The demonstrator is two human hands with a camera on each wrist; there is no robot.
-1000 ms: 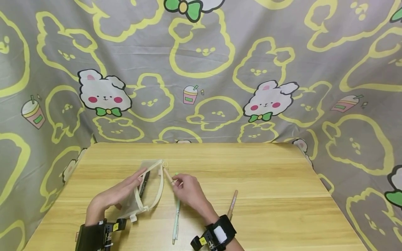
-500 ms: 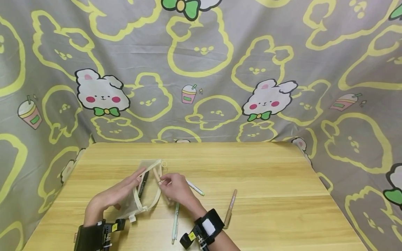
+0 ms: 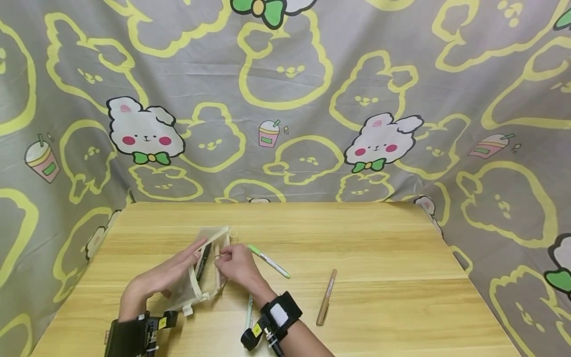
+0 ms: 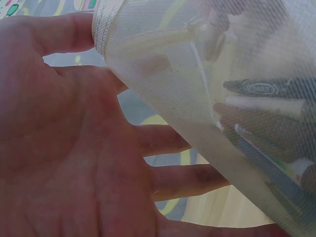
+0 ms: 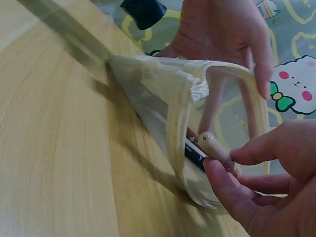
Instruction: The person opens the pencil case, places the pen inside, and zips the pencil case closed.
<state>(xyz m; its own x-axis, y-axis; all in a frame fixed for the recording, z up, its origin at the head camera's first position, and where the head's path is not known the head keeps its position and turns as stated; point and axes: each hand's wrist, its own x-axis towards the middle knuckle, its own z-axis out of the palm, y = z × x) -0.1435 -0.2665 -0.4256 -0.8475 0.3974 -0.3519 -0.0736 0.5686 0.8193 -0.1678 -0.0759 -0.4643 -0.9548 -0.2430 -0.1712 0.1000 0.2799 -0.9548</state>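
Note:
A sheer mesh zip pouch (image 3: 180,292) stands propped on the table with its cream zipped mouth facing right. My left hand (image 3: 174,267) supports its outer left side with straight, spread fingers; the left wrist view shows them behind the mesh (image 4: 163,98). With thumb and fingertips, my right hand (image 3: 238,265) pinches a beige pen (image 5: 215,148) in the pouch's mouth. A dark pen (image 3: 204,263) lies inside, and several more pens (image 4: 266,106) show blurrily through the mesh.
A white pen with green ends (image 3: 269,261) lies right of the pouch. Farther right is a tan pen (image 3: 327,297). A mint pen (image 3: 248,315) is partly hidden under my right forearm. Patterned grey cloth (image 3: 303,124) encloses the wooden table (image 3: 379,238).
My right hand has moved left, carrying the beige pen from outside the pouch into its mouth. The white and green pen has come into fuller view. My left hand has stayed put.

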